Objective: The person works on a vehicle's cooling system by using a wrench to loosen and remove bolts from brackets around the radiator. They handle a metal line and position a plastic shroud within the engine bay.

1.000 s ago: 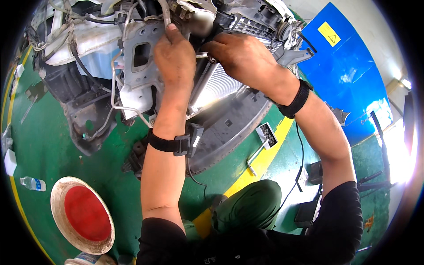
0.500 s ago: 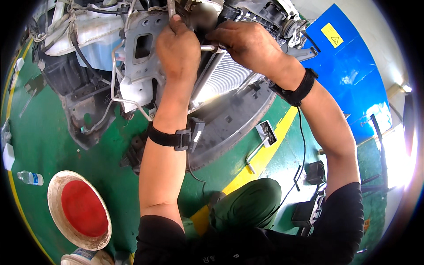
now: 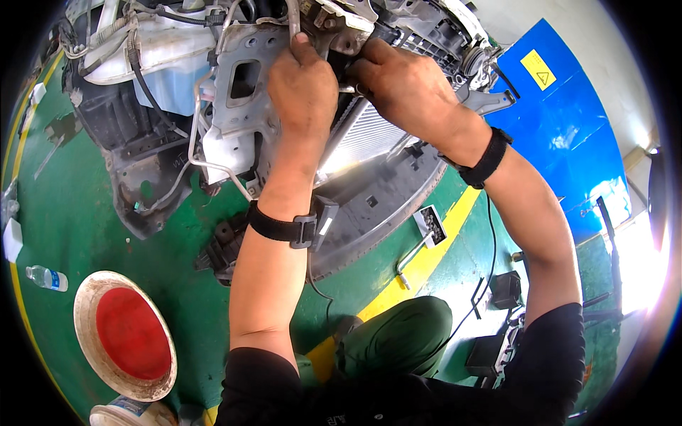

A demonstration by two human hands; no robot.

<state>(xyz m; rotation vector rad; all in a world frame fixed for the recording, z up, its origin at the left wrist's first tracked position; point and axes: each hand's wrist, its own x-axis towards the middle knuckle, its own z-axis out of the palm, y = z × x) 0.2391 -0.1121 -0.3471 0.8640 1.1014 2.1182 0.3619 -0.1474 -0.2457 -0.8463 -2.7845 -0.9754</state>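
At the exposed front of a car, my left hand [image 3: 304, 89] is closed, its thumb pressed along a grey metal rod [image 3: 293, 18] that rises past the top edge of the picture. My right hand [image 3: 408, 79] is beside it, fingers curled in under a rusty metal bracket [image 3: 348, 32]. Its fingertips, and whatever they grip, are hidden in the shadow there. A short shiny metal end [image 3: 347, 89] shows between the two hands, close to the right fingers. Below them lies the finned radiator [image 3: 369, 135]. A grey metal panel [image 3: 256, 53] with a square hole stands left of my left hand.
A dark bumper piece [image 3: 369, 206] curves below the radiator. On the green floor are a small box of dark parts [image 3: 431, 226], an L-shaped wrench [image 3: 412, 257], a red-bottomed basin [image 3: 85, 319] and a plastic bottle [image 3: 47, 277]. A blue panel [image 3: 568, 128] stands right.
The view has shifted slightly, so the car parts appear lower and further right. More of the rusty bracket shows. My right fingers have moved up and tucked further under it; the left hand keeps its grip.
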